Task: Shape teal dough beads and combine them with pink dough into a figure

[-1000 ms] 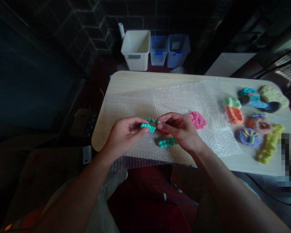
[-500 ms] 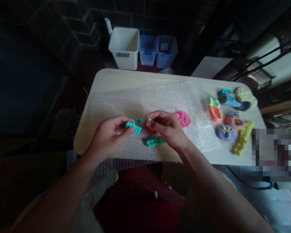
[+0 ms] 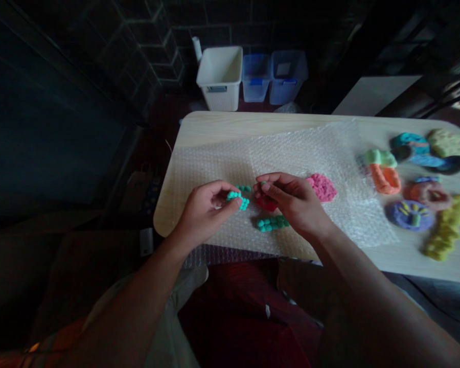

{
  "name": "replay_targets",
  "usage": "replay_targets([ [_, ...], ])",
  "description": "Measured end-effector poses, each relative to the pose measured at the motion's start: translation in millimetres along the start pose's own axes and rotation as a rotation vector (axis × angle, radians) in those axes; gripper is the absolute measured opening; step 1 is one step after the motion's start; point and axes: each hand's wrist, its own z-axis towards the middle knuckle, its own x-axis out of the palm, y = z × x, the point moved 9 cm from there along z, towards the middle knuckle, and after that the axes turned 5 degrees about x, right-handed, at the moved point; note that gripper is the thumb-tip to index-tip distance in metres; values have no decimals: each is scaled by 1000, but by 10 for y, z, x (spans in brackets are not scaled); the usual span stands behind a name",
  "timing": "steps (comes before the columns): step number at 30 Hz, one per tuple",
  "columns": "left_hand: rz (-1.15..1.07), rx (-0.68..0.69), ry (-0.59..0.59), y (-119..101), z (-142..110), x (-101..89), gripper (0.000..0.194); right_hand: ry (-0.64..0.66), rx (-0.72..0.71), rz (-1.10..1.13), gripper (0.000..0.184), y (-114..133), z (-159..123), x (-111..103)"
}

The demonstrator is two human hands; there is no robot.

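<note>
Table (image 3: 199, 128) farther right in view, left hand (image 3: 203, 212) pinching a teal clay bead cluster (image 3: 238, 199), long axis roughly sideways.

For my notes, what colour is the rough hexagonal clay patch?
The clay patch is pink, seen in the head view.

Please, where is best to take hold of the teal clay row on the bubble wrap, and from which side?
Pinch it at the middle, across its narrow width, from above, using your right hand, which is closest. The teal clay row lies flat on the bubble wrap, long and narrow, so a middle grip probably keeps its joined balls from bending.
</note>
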Motion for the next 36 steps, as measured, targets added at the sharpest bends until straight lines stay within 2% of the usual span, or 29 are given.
replay_targets([
  [7,-43,16,-16,-41,-26,0,27,-71,-39,29,34,60,-20,-41],
  [10,-85,12,-34,-46,-10,-61,26,-106,-42,-19,38,95,-49,-56],
  [16,-277,35,-291,-97,81,-416,25,-183,-169,-44,38,292,-163,-108],
  [19,-353,52,-353,-128,110,-457,29,-206,-203,-34,32,358,-222,-141],
  [22,-363,54,-347,-151,111,-407,31,-223,-177,-3,26,350,-261,-195],
  [26,-344,56,-345,-181,68,-372,35,-239,-127,12,29,286,-289,-279],
  [31,-283,53,-359,-152,-6,-437,30,-251,-204,-103,36,320,-304,-333],
  [36,-160,53,-328,-44,-33,-481,30,-201,-197,12,38,260,-144,-334],
])
